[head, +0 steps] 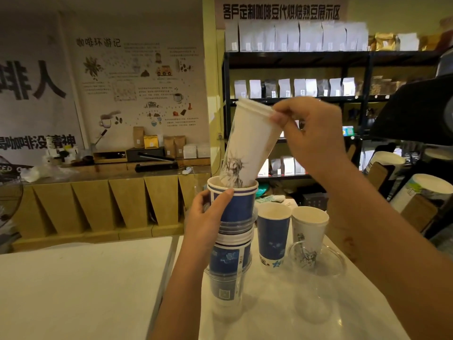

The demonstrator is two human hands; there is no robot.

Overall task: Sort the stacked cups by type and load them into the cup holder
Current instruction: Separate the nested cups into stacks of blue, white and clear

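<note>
right now, right hand (pixel 311 136) pinching the rim of the white cup (pixel 250 146), tilted with rim up-right and base sunk in the mouth of the mixed stack (pixel 230 241). left hand (pixel 208 214) wrapped round the stack's top blue cup (pixel 235 202), steadying. likely best drawn out up and rightward along that long axis, toward the standing white cup (pixel 309 231) just beside the lone blue cup (pixel 272 236).

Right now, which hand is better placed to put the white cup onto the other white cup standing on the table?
The right hand, probably. It already pinches the rim of the tilted white cup, and the standing white cup is on its side. The left hand grips the mixed stack, steadying it.
</note>
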